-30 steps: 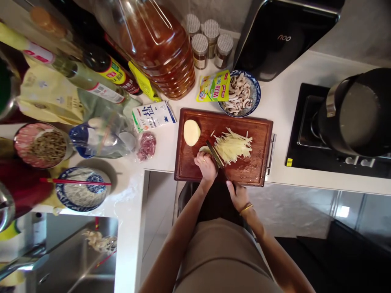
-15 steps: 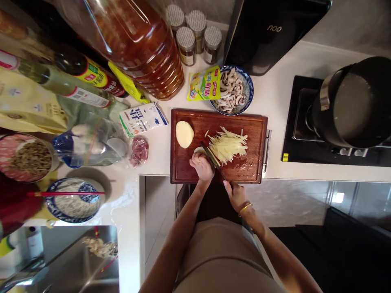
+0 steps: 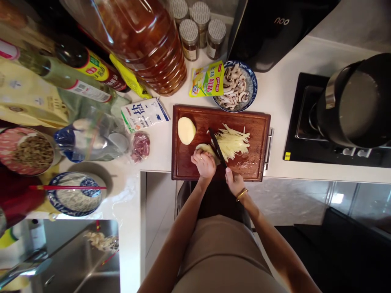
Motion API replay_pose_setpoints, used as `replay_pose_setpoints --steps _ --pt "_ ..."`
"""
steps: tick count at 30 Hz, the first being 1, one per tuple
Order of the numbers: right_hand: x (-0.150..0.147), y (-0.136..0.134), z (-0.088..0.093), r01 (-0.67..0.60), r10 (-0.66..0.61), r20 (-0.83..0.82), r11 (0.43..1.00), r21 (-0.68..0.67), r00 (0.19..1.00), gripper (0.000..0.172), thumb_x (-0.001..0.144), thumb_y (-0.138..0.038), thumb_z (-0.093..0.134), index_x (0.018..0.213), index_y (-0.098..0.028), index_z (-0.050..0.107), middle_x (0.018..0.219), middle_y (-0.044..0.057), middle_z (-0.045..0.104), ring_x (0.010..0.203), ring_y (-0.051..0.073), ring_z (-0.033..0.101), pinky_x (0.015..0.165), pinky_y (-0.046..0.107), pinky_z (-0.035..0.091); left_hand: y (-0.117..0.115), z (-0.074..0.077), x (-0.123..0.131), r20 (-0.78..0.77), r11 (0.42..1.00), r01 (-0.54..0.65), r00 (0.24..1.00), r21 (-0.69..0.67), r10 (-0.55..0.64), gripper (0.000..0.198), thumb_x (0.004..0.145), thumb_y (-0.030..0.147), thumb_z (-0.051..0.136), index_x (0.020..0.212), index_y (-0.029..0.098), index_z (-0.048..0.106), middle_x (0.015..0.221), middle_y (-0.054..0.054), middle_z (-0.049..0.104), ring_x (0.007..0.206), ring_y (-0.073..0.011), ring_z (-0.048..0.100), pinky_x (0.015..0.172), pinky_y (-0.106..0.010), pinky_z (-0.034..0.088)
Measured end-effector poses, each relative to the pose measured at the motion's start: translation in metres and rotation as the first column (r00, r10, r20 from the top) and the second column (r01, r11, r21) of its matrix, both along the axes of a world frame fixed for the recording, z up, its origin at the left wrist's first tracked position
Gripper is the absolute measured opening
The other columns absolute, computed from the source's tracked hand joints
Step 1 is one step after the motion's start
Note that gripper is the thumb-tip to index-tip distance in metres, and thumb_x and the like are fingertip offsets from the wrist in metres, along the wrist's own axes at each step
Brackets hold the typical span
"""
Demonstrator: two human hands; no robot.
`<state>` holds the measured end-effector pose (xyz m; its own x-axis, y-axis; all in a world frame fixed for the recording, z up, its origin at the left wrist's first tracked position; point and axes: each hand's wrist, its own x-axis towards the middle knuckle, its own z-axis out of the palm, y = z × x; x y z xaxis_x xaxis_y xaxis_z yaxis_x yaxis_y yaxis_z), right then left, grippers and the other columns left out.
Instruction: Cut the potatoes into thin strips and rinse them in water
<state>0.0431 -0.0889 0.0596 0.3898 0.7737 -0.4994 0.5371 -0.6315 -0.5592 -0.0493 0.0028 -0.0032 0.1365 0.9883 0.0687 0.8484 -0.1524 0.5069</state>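
On the wooden cutting board (image 3: 195, 169), my left hand (image 3: 205, 163) is closed with bent fingers over sliced potato (image 3: 204, 148), holding it against the board. My right hand (image 3: 234, 182) grips the handle of a kitchen knife (image 3: 216, 143). Its dark blade stands between the potato slices and a heap of potato shreds (image 3: 233, 140) on the right. A peeled potato half (image 3: 186, 130) lies at the board's upper left, apart from both hands. The undersides of my left fingers are hidden.
Behind the board stands a bowl of sliced mushrooms (image 3: 240, 97) with a yellow seasoning packet (image 3: 206, 80) on its rim. A salt packet (image 3: 145, 114) and wrapped meat (image 3: 141, 146) lie left. A pot (image 3: 360, 106) sits on the stove at right; a sink (image 3: 100, 268) is lower left.
The knife blade has shifted slightly right and stands more upright, away from my left fingers. More of the potato slices now shows. The whole view has shifted slightly.
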Motion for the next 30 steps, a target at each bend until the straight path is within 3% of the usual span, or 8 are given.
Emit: replay_pose_setpoints --steps 7,20,24,30 --pt "0.006 0.0 0.029 0.012 -0.013 -0.077 1.0 -0.003 0.997 0.059 0.091 -0.057 0.019 0.066 -0.02 0.057 0.052 0.003 0.053 0.063 0.017 0.056 0.06 0.027 0.039 -0.001 -0.001 0.0 0.018 1.0 -0.003 1.0 0.01 0.003 0.013 0.084 0.018 0.042 0.088 0.01 0.051 0.111 -0.023 0.054 0.116 -0.0329 0.045 0.096 -0.057 0.029" --pt "0.004 0.001 0.034 -0.028 0.026 -0.054 0.999 -0.046 0.998 0.059 0.091 -0.057 0.018 0.066 -0.021 0.057 0.054 0.004 0.054 0.067 0.018 0.056 0.062 0.029 0.041 0.0 0.003 -0.001 0.049 0.999 0.025 0.998 -0.025 -0.023 0.017 0.085 0.018 0.039 0.092 0.009 0.052 0.11 -0.024 0.054 0.119 -0.0317 0.042 0.096 -0.056 0.028" --pt "0.003 0.002 0.028 -0.051 0.05 -0.013 0.997 -0.059 0.999 0.06 0.091 -0.057 0.018 0.069 -0.019 0.059 0.056 0.006 0.057 0.068 0.019 0.058 0.063 0.029 0.042 -0.001 0.001 -0.001 0.056 0.997 0.025 0.998 -0.069 -0.021 0.017 0.085 0.02 0.039 0.092 0.01 0.052 0.113 -0.022 0.053 0.12 -0.0306 0.041 0.098 -0.056 0.026" --pt "-0.005 0.016 -0.002 -0.038 0.042 0.085 0.998 -0.054 0.996 0.06 0.089 -0.059 0.02 0.069 -0.018 0.059 0.067 0.011 0.063 0.068 0.021 0.06 0.063 0.031 0.042 -0.001 0.0 0.0 0.013 0.997 0.0 1.0 -0.078 0.001 0.019 0.087 0.019 0.036 0.091 0.011 0.053 0.112 -0.021 0.054 0.119 -0.0292 0.043 0.099 -0.054 0.027"
